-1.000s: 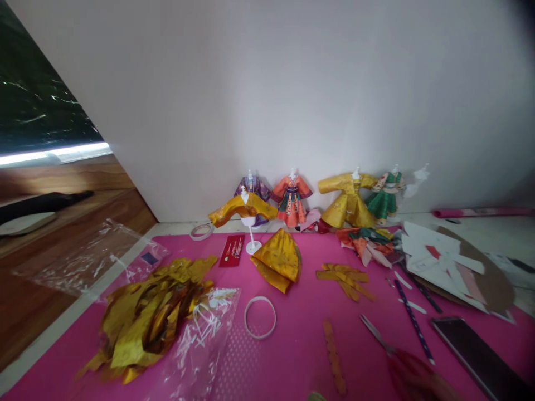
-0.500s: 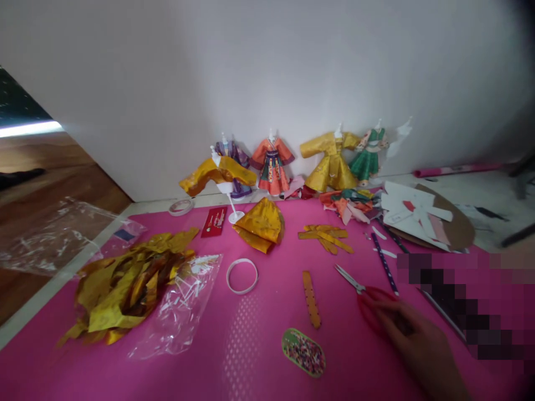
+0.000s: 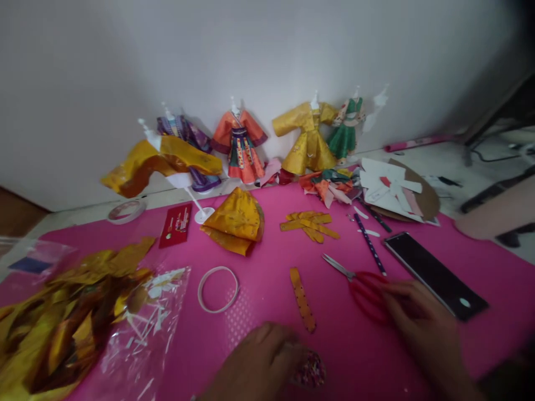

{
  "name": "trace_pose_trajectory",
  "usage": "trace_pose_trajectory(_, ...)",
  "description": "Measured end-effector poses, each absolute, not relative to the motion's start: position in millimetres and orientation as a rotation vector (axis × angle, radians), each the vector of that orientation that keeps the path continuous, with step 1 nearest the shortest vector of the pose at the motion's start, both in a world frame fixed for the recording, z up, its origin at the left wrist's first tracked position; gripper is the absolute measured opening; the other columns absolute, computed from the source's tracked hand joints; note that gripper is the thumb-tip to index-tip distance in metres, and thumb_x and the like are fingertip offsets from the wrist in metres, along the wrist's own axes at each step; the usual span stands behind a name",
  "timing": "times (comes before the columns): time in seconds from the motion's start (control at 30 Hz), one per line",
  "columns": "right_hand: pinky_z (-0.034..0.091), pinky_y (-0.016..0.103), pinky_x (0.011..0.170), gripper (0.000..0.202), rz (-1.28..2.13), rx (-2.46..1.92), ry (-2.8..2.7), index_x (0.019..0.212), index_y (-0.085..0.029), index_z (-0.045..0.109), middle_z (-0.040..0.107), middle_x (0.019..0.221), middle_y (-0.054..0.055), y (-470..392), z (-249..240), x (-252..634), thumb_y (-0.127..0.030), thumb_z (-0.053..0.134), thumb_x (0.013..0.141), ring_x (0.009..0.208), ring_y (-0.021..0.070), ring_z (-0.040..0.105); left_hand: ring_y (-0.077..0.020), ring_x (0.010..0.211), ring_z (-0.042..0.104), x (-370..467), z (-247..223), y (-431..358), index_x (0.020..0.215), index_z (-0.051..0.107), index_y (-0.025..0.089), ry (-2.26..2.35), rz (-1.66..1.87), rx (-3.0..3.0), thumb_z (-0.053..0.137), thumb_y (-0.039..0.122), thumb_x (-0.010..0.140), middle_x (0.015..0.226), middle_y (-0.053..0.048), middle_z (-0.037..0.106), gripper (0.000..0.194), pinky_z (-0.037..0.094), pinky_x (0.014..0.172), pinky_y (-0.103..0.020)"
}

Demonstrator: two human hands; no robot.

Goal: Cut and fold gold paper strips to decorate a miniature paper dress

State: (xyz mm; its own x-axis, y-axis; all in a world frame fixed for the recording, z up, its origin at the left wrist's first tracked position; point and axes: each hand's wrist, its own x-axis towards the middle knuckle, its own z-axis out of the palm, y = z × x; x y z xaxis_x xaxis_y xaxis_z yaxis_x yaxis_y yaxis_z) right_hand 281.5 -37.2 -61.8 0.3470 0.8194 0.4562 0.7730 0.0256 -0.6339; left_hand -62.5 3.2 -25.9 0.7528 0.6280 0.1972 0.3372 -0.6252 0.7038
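My right hand [image 3: 422, 328] rests on the pink mat [image 3: 267, 312] with its fingers on the red handles of a pair of scissors [image 3: 355, 278], blades pointing up-left. My left hand [image 3: 254, 367] lies at the bottom edge, fingers over an oval patterned sticker [image 3: 311, 370]. An orange strip with dots [image 3: 302, 299] lies between the hands. A white ring [image 3: 218, 289] sits to the left. A folded gold paper skirt [image 3: 236, 221] lies further back, beside a white stand carrying a gold paper jacket [image 3: 163, 159].
Several paper dresses [image 3: 238, 142] stand against the white wall. Gold scraps in clear bags [image 3: 75, 317] fill the left. A dark phone [image 3: 434, 273], a dotted pencil [image 3: 370, 250], gold strips [image 3: 309, 223], a red card [image 3: 175, 224], a tape roll [image 3: 125, 210] and paper offcuts [image 3: 393, 186] lie around.
The view has tilted down and right. My left hand has come into view over the oval sticker. My right hand stays on the scissors handles.
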Motion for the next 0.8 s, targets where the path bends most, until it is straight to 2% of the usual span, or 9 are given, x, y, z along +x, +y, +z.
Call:
trace_pose_trajectory(0.03, 0.049, 0.039, 0.077, 0.011, 0.059, -1.728, -1.432, 0.09, -0.024, 0.067, 0.066, 0.093, 0.005, -36.1, -60.6, 280.2, -0.032, 0.06, 0.092, 0.086, 0.0235, 0.063, -0.0218, 0.105, 0.063, -54.6, -30.9, 12.1, 0.125, 0.06, 0.034, 0.648, 0.46, 2.343, 0.063, 0.043, 0.094, 0.12, -0.002, 0.067, 0.032, 0.052, 0.091, -0.032)
trace_pose_trajectory(0.1, 0.049, 0.039, 0.078, 0.01, 0.038, -1.724, -1.454, 0.09, -0.024, 0.067, 0.066, 0.092, 0.005, -34.0, -57.4, 276.9, -0.029, 0.059, 0.092, 0.087, 0.0237, 0.063, -0.0246, 0.106, 0.061, -43.6, -40.3, 22.2, 0.128, 0.056, 0.028, 0.57, 0.393, 2.409, 0.064, 0.04, 0.093, 0.12, -0.006, 0.066, 0.037, 0.05, 0.092, -0.036)
trace_pose_trajectory(0.23, 0.05, 0.039, 0.078, 0.01, -0.011, -1.726, -1.494, 0.091, -0.024, 0.068, 0.067, 0.09, 0.004, -29.8, -50.9, 270.5, -0.026, 0.059, 0.091, 0.087, 0.0237, 0.064, -0.0261, 0.096, 0.062, -40.0, -49.1, 23.8, 0.122, 0.055, 0.024, 0.53, 0.41, 2.46, 0.08, 0.042, 0.079, 0.113, -0.007, 0.066, 0.053, 0.052, 0.086, -0.038)
trace_pose_trajectory(0.3, 0.051, 0.038, 0.077, 0.01, -0.038, -1.716, -1.517, 0.092, -0.024, 0.068, 0.067, 0.089, 0.005, -28.0, -49.0, 268.3, -0.024, 0.058, 0.091, 0.086, 0.0233, 0.064, -0.0257, 0.095, 0.062, -42.0, -46.0, 23.3, 0.122, 0.053, 0.023, 0.529, 0.41, 2.475, 0.081, 0.028, 0.076, 0.111, -0.007, 0.066, 0.054, 0.053, 0.085, -0.038)
trace_pose_trajectory(0.37, 0.051, 0.039, 0.078, 0.011, -0.062, -1.708, -1.536, 0.094, -0.024, 0.068, 0.067, 0.09, 0.005, -26.6, -48.1, 266.7, -0.023, 0.057, 0.092, 0.088, 0.0232, 0.064, -0.0254, 0.097, 0.063, -43.2, -40.1, 23.7, 0.124, 0.05, 0.024, 0.532, 0.392, 2.495, 0.075, 0.011, 0.074, 0.113, -0.006, 0.067, 0.058, 0.054, 0.086, -0.038)
trace_pose_trajectory(0.43, 0.051, 0.04, 0.08, 0.012, -0.083, -1.705, -1.55, 0.098, -0.024, 0.068, 0.067, 0.09, 0.006, -25.3, -48.0, 265.6, -0.023, 0.057, 0.093, 0.09, 0.0236, 0.063, -0.0252, 0.097, 0.064, -42.9, -34.9, 24.0, 0.125, 0.049, 0.024, 0.529, 0.397, 2.517, 0.067, 0.002, 0.07, 0.113, -0.006, 0.067, 0.062, 0.055, 0.085, -0.039)
trace_pose_trajectory(0.7, 0.052, 0.041, 0.081, 0.016, -0.096, -1.691, -1.617, 0.104, -0.023, 0.068, 0.067, 0.1, 0.009, -19.8, -53.3, 265.6, -0.032, 0.058, 0.096, 0.094, 0.0258, 0.064, -0.022, 0.089, 0.066, -34.1, -33.8, 11.9, 0.12, 0.053, 0.023, 0.624, 0.572, 2.666, 0.051, 0.0, 0.075, 0.104, -0.004, 0.069, 0.05, 0.057, 0.078, -0.035)
trace_pose_trajectory(0.8, 0.052, 0.042, 0.083, 0.015, -0.075, -1.702, -1.639, 0.101, -0.023, 0.068, 0.069, 0.098, 0.008, -18.5, -55.5, 265.1, -0.033, 0.057, 0.097, 0.093, 0.0257, 0.064, -0.0234, 0.092, 0.067, -35.0, -40.4, 9.3, 0.124, 0.053, 0.026, 0.688, 0.527, 2.795, 0.049, 0.0, 0.078, 0.107, -0.004, 0.069, 0.053, 0.058, 0.079, -0.035)
